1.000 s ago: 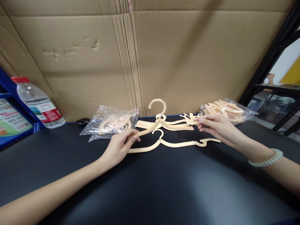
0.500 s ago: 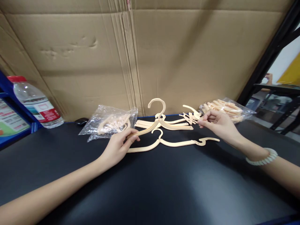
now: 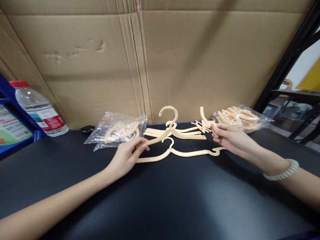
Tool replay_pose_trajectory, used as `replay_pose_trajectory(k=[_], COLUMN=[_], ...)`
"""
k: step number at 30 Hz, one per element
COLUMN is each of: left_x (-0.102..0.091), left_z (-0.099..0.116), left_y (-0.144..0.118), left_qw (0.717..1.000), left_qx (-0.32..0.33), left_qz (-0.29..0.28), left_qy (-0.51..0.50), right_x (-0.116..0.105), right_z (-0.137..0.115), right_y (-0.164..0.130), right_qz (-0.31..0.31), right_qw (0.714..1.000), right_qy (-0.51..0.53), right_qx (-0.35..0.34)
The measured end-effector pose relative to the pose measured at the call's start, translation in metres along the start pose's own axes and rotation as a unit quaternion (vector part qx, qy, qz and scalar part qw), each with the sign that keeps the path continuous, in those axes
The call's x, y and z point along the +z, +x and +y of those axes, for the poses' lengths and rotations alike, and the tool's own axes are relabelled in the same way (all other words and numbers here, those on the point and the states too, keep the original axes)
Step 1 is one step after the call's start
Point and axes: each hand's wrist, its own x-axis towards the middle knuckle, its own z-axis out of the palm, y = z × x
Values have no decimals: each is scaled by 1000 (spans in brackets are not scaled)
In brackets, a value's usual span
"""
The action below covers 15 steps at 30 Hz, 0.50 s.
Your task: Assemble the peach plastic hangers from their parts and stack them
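Between both hands (image 3: 125, 156) (image 3: 228, 136) lies the cream hanger (image 3: 180, 152)

Work surface: a black table top (image 3: 160, 200), matt, with a soft patch of light on its near middle.
Back wall: a large sheet of flattened brown cardboard (image 3: 175, 60), creased down the middle and dented at upper left.
Left edge: a blue shelf frame (image 3: 10, 100) with a printed label sheet (image 3: 11, 128).
Right edge: a black metal rack post (image 3: 287, 63), slanting; behind it a bright white wall (image 3: 303, 68) and a yellow panel (image 3: 312, 80).
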Motion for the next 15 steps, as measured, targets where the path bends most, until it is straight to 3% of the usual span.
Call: replay_pose_trajectory(k=[4, 9, 15], left_x=[0, 1, 1], left_z=[0, -2, -1], left_y=[0, 0, 0], left_qw=[1000, 1000, 1000], left_qx=[0, -2, 5], left_qz=[0, 0, 6], left_qy=[1, -1, -4], right_x=[2, -1, 0], right_z=[-1, -2, -5], right_y=[-2, -1, -4], right_qz=[9, 26, -50], right_qw=[998, 998, 996], right_qy=[54, 31, 28], right_qx=[42, 46, 73])
